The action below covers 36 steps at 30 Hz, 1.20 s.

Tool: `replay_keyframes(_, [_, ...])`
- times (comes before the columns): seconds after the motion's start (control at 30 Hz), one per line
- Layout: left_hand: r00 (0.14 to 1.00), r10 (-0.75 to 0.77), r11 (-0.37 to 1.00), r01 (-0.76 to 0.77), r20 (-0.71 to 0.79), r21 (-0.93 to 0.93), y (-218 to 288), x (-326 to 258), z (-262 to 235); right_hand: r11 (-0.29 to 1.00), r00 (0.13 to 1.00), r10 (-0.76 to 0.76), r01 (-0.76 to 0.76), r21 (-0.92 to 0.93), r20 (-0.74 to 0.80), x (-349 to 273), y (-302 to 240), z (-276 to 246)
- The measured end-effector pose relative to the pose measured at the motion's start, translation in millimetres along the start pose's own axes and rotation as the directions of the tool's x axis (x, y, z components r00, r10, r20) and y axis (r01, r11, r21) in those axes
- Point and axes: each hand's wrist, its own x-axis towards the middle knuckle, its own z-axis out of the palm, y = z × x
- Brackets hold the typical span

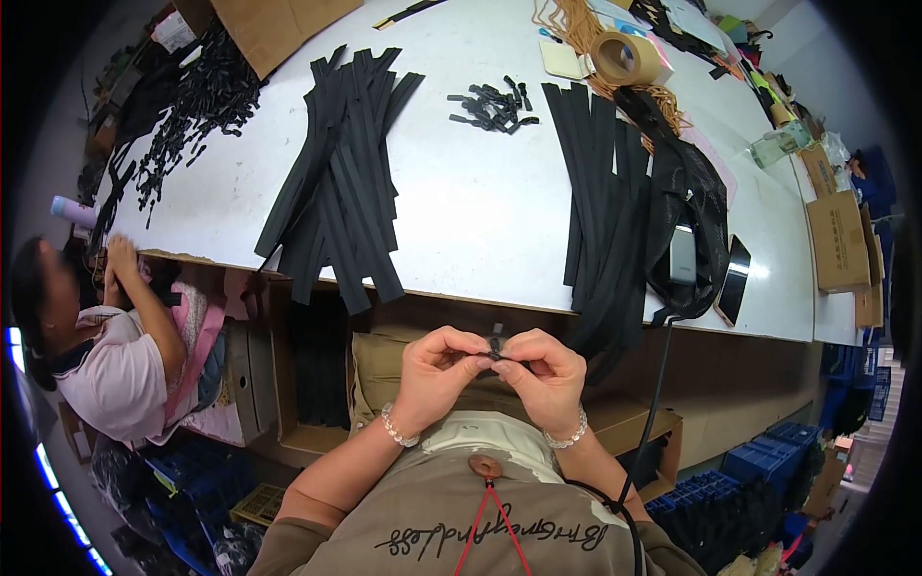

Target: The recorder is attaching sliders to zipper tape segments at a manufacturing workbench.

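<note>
In front of my chest, off the table's near edge, my left hand [438,372] and my right hand [549,376] meet fingertip to fingertip. Both are closed in a pinch on one small black piece [495,349], mostly hidden by the fingers; its exact kind cannot be made out. On the white table beyond lies a small pile of black pull-like pieces [496,106]. To its left, long flat black strips [348,173] lie crossed in a stack. More black strips [603,192] lie to the right, their near ends hanging over the edge.
A black mesh bag [706,182] with a grey power bank [682,255] on it, and a phone [733,278], lie at right. Behind are a tape roll [622,60] and orange cord [573,21]. A heap of black pieces [206,86] covers the far left, near a seated co-worker [125,355].
</note>
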Motion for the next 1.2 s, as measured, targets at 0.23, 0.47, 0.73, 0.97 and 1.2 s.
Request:
replay_keyframes(0.23, [0.996, -0.019, 0.982, 0.001, 0.090, 0.190, 14, -1, 0, 0.984, 0.991, -0.120, 0.110, -0.141, -0.063, -1, -10, 2])
replay_keyframes(0.47, [0.992, 0.091, 0.941, -0.114, 0.086, 0.319, 17, -7, 5, 0.989, 0.999, 0.044, -0.045, -0.144, -0.011, -2, -17, 0])
replay_keyframes(0.73, [0.989, 0.101, 0.937, -0.131, 0.106, 0.325, 21, -7, 6, 0.963, 0.974, 0.227, -0.225, 0.148, 0.004, -3, -13, 2])
replay_keyframes(0.97, [0.992, 0.124, 0.932, -0.122, 0.015, 0.341, 15, -14, 9, 0.998, 0.998, 0.042, -0.044, -0.048, -0.051, 0, -15, 5])
replay_keyframes(1.2, [0.993, 0.122, 0.939, -0.113, -0.008, 0.325, 19, -16, 15, 0.885, 0.966, -0.259, 0.237, -0.401, 0.000, 3, -27, 5])
